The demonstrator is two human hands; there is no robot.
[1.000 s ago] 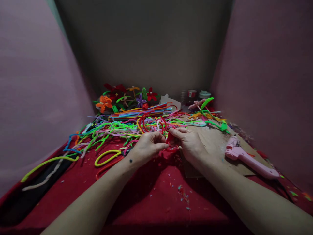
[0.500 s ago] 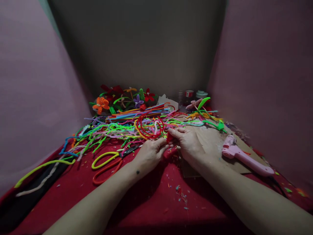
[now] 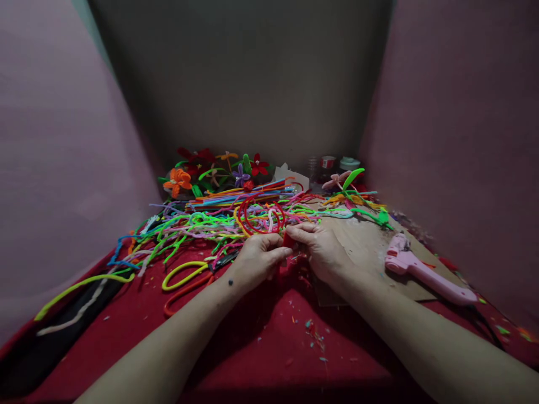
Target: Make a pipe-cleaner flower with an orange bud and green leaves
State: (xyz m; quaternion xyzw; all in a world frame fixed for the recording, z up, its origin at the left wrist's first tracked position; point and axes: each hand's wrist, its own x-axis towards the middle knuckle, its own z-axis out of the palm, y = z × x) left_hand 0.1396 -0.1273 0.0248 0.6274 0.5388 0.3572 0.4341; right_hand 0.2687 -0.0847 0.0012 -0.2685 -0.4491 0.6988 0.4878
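Observation:
Both hands meet over the red cloth (image 3: pixel 261 342) at the middle of the view. My left hand (image 3: pixel 256 257) and my right hand (image 3: pixel 322 249) each pinch a small red pipe-cleaner piece (image 3: pixel 288 241) held between their fingertips. More red fuzzy material (image 3: pixel 297 264) lies on the cloth just below the hands. A tangled heap of coloured pipe cleaners (image 3: pixel 210 221) spreads right behind the fingers, with several red loops (image 3: pixel 261 216) on top.
A pink glue gun (image 3: pixel 421 268) lies on a brown cardboard sheet (image 3: pixel 370 247) at the right. Finished pipe-cleaner flowers (image 3: pixel 210 168) stand at the back, small jars (image 3: pixel 337 165) beside them. Yellow and orange loops (image 3: pixel 185 275) lie left of my wrist. Walls close in on three sides.
My hands have drawn closer together and moved slightly up; the left fingers now pinch the red piece right against the right fingers. Nothing else on the cloth has moved.

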